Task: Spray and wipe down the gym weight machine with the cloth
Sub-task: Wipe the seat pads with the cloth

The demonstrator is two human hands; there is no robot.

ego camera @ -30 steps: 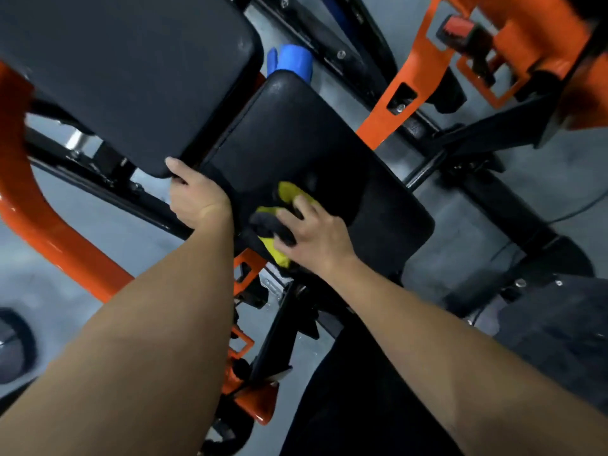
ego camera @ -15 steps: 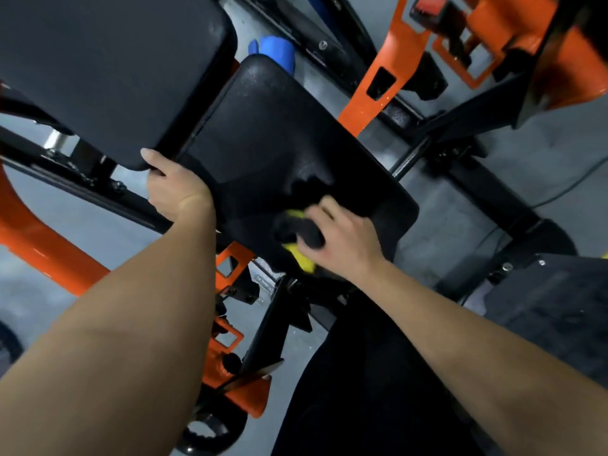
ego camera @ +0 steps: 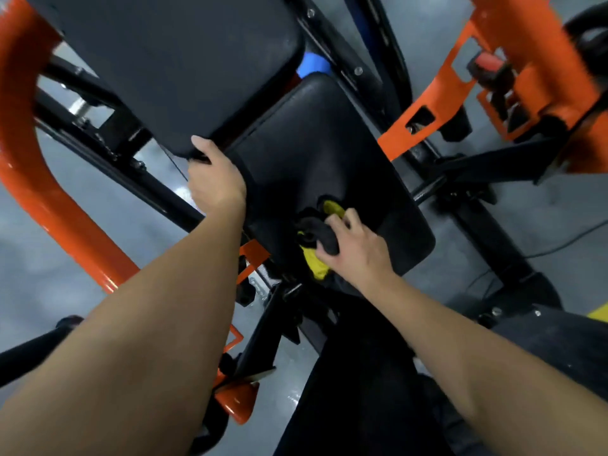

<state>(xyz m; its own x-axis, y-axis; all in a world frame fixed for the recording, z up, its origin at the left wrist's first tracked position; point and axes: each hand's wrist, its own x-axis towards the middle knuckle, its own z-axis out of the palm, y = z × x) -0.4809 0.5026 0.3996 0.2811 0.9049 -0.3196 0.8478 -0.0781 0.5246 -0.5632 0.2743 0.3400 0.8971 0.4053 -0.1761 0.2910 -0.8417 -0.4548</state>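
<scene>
Black vinyl fills the middle of the view: a seat pad (ego camera: pixel 329 153) sloping away from you, with a larger back pad (ego camera: pixel 164 60) above it and to the left; your left hand (ego camera: pixel 215 179) grips the lower corner of that back pad, thumb on its face and fingers curled out of sight beneath, which I judge is there to brace you as you lean in; your right hand (ego camera: pixel 355 248) is closed around a bunched yellow and black cloth (ego camera: pixel 317 248) and presses it onto the seat pad close to its near edge, so wiping looks under way on this lower part; no spray bottle shows.

Edges next: the seat pad's near edge lies just below the cloth, and past it sit brackets and a black post, so a stroke toward you has little room; the pad's upper stretch, toward a blue object (ego camera: pixel 312 65) I cannot identify, lies bare and open for longer strokes; the right edge drops away to grey floor (ego camera: pixel 559 205); an orange frame (ego camera: pixel 29 153) curves well to the left, apart from both hands.
</scene>
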